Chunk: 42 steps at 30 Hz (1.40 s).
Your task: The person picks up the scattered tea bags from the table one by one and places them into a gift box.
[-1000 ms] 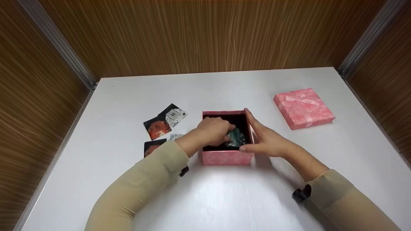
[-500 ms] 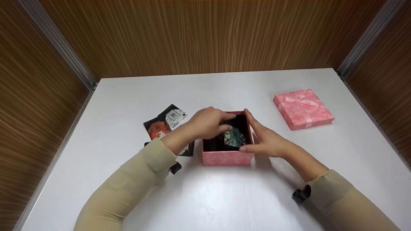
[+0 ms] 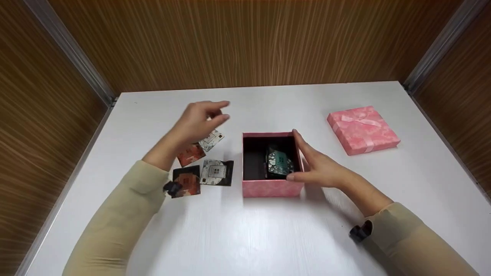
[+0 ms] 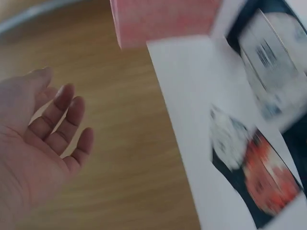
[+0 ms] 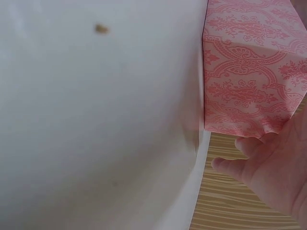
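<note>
My left hand [image 3: 199, 122] hangs over the table to the left, thumb and fingers apart and loosely bent, with nothing between them. Below it lie flat square packets, among them an orange one [image 3: 190, 154] and a white one [image 3: 211, 140], partly covered by the hand. An open pink gift box [image 3: 271, 189] stands in the middle. Inside, against its right side, sits a dark packet with a green floral label [image 3: 280, 163]. My right hand [image 3: 321, 168] holds the box's right side, thumb at the near corner and index finger at the far corner.
The pink lid [image 3: 362, 130], with a ribbon bow, lies at the back right. Two more packets, one orange and black [image 3: 187, 183] and one white and black [image 3: 216, 172], lie left of the box. Wood-grain panels [image 3: 245, 46] enclose the white table [image 3: 268, 237].
My left hand has come out of the box without anything and moved up and left over the packets. The green-labelled packet stays inside. My right hand keeps its place on the box.
</note>
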### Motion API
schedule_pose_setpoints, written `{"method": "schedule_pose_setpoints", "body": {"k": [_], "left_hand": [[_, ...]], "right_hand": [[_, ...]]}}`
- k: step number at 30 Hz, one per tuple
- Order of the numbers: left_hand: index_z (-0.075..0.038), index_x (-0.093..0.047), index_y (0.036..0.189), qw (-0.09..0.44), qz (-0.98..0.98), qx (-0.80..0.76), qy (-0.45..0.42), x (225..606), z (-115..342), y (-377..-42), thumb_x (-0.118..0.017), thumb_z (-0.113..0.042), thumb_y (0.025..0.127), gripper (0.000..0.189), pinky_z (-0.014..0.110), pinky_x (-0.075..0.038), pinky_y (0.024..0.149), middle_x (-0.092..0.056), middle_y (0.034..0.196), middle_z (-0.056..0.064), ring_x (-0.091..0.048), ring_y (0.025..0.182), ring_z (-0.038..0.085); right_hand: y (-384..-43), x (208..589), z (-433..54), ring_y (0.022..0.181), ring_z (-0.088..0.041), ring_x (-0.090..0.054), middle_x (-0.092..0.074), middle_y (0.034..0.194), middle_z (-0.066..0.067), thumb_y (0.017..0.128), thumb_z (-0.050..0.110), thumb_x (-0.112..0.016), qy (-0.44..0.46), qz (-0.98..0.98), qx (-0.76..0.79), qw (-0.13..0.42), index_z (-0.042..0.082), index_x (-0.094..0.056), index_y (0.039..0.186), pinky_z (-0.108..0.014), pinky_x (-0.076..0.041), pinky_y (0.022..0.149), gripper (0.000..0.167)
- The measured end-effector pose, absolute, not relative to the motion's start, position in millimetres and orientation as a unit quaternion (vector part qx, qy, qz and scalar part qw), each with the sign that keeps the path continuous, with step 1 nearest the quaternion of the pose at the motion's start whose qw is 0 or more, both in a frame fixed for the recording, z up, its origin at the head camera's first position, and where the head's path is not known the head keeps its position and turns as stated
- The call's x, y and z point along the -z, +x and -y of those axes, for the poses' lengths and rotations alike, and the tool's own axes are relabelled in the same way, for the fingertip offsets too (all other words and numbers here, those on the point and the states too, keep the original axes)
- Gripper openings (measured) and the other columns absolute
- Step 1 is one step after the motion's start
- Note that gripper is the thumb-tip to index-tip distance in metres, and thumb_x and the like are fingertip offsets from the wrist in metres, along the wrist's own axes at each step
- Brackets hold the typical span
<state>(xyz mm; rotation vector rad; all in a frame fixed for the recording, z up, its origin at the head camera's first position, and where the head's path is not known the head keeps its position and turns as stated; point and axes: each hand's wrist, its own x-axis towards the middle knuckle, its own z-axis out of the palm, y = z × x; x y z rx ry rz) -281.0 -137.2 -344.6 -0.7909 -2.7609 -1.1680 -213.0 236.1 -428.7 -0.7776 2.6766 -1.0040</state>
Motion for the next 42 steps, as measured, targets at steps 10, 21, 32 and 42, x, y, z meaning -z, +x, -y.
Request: {"method": "schedule_pose_setpoints", "body": {"k": [10,21,32,42], "left_hand": [[-0.004,-0.063,0.147,0.028,0.903,0.396,-0.163,384.7,211.5,-291.1,-0.070,-0.021,0.105,0.045,0.051,-0.050,0.105,-0.070,0.127,0.020,-0.063,0.119,0.033],[-0.004,-0.062,0.149,-0.025,0.916,0.389,-0.100,421.6,252.8,-281.1,-0.074,-0.029,0.102,0.054,0.057,-0.042,0.113,-0.061,0.147,0.021,-0.053,0.137,0.040],[-0.002,-0.060,0.150,-0.069,0.920,0.377,-0.087,447.7,267.6,-273.6,-0.077,-0.028,0.100,0.059,0.058,-0.026,0.124,-0.049,0.155,0.028,-0.038,0.149,0.045],[0.001,-0.058,0.150,-0.065,0.933,0.340,-0.101,458.5,265.6,-272.8,-0.084,-0.028,0.094,0.068,0.058,-0.031,0.121,-0.051,0.151,0.028,-0.043,0.144,0.046]], "right_hand": [[-213.1,428.4,-235.3,0.159,-0.034,-0.021,-0.006,0.177,-0.009,0.090,0.052,-0.080,-0.261,-0.900,0.336,0.094,0.019,0.006,0.172,-0.056,-0.022,0.126,0.123],[-213.8,427.2,-235.5,0.158,-0.035,-0.023,-0.006,0.177,-0.011,0.090,0.051,-0.081,-0.264,-0.901,0.333,0.088,0.018,0.005,0.172,-0.056,-0.023,0.125,0.123],[-214.1,428.4,-234.9,0.159,-0.034,-0.022,-0.007,0.177,-0.012,0.089,0.048,-0.083,-0.266,-0.897,0.342,0.090,0.014,0.004,0.172,-0.056,-0.022,0.126,0.124],[-214.7,429.8,-235.4,0.159,-0.034,-0.021,-0.007,0.177,-0.010,0.089,0.051,-0.081,-0.266,-0.898,0.339,0.089,0.017,0.004,0.172,-0.056,-0.021,0.126,0.124]]}}
